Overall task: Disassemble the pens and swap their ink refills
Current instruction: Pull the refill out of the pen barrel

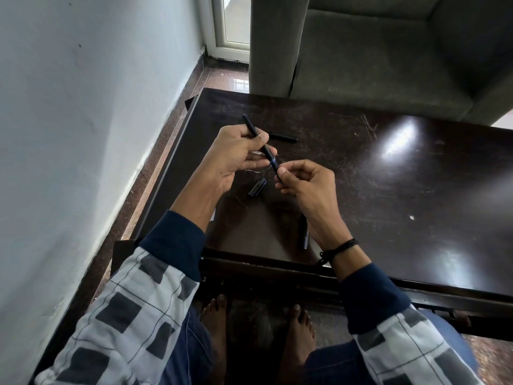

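At the far left stands a pale wall (83,107), and it plays no part in the work.

The left hand (236,154) is raised above the dark table (388,176). Its thumb and fingers are curled round the upper half of a black pen (269,156), which slopes down to the right with its far end standing clear above the knuckles. A loose cap (257,187) lies on the table below and between the hands.

Beyond the left hand a second black piece (283,138) lies flat. The view is too dark to say whether it is a whole pen or only a barrel.

The right hand (305,184) has thumb and forefinger pinched together on the lower end of the held pen, and the other fingers are loosely curled beneath. A further dark part (304,232) lies on the table, partly hidden by the right wrist. A grey armchair (374,51) stands behind the table at the upper right.

Assessment: the step in hand appears to be freeing the front section of the held pen so that the refill can be drawn out. The swap itself is not yet done.

The next move calls for a steady left grip on the barrel. The right fingers should twist or pull in line with the pen, since the refill is thin and likely to bend under side load. Freed parts should be set down apart so the two sets are not confused.
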Motion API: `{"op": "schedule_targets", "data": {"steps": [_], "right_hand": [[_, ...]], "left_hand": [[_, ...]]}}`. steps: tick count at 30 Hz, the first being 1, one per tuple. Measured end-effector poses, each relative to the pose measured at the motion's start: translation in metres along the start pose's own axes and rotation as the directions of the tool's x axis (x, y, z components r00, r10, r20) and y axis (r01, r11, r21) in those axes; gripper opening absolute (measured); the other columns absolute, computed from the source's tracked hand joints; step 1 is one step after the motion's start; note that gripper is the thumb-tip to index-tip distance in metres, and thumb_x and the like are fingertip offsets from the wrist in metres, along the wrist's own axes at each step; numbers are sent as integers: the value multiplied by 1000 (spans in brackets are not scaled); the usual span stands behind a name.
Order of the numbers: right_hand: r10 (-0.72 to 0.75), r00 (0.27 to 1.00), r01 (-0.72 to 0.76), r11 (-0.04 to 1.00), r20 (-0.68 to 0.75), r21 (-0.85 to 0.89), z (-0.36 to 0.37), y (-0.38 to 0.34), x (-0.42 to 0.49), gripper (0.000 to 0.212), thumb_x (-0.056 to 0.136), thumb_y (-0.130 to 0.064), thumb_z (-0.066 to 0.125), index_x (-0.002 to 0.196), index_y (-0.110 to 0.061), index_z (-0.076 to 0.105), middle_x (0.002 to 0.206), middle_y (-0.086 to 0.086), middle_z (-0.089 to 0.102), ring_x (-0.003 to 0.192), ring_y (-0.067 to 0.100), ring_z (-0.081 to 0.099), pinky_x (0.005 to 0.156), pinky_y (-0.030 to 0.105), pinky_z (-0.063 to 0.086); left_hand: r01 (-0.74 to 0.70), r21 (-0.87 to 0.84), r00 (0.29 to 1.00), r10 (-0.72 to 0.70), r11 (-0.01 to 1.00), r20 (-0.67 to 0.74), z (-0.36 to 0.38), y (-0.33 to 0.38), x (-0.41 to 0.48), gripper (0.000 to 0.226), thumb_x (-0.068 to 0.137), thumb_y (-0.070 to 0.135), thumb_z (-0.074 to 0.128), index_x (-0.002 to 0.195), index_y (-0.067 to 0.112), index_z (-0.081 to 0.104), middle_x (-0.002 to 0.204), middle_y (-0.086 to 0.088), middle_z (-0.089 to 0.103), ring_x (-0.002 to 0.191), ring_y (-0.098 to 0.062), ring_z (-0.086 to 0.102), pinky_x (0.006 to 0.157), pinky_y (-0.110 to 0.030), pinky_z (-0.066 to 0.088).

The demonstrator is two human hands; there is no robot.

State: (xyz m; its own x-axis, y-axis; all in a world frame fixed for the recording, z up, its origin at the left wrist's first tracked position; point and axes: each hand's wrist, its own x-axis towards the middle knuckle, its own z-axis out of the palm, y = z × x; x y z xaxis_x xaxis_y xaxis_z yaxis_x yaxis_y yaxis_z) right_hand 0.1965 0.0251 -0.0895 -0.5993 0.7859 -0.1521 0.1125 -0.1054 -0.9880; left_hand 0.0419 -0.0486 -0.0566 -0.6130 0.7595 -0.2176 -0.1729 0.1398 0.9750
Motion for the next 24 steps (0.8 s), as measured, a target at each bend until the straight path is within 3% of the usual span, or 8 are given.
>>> {"op": "schedule_targets", "data": {"steps": [6, 13, 24], "right_hand": [[-31, 1000, 31, 1000, 6, 5, 1, -1, -1, 19, 89, -10, 80, 106, -8, 72, 89, 1, 74, 77, 14, 71, 73, 25, 61], [-6, 1000, 5, 1000, 15, 14, 0, 0, -1, 10, 96, -9, 72, 106, -9, 74, 93, 10, 78, 79, 16, 73, 75, 26, 61], [-9, 1000, 10, 999, 27, -47, 1, 0, -1, 20, 90, -9, 78, 109, -12, 72, 90, 1, 74, 79, 13, 72, 74, 25, 60]], "left_hand": [[-1, -3, 1000, 1, 1000, 1, 0, 1, -1, 10, 103, 11, 61, 107, 5, 67, 95, -16, 79, 85, -24, 79, 70, -27, 63], [-1, 4, 1000, 1, 1000, 1, 0, 1, -1, 10, 103, 12, 61, 107, 6, 67, 96, -15, 79, 87, -23, 79, 69, -26, 62], [-4, 13, 1000, 4, 1000, 0, -1, 0, 0, 9, 102, 13, 62, 105, 7, 68, 95, -15, 79, 86, -24, 79, 71, -28, 63]]}}
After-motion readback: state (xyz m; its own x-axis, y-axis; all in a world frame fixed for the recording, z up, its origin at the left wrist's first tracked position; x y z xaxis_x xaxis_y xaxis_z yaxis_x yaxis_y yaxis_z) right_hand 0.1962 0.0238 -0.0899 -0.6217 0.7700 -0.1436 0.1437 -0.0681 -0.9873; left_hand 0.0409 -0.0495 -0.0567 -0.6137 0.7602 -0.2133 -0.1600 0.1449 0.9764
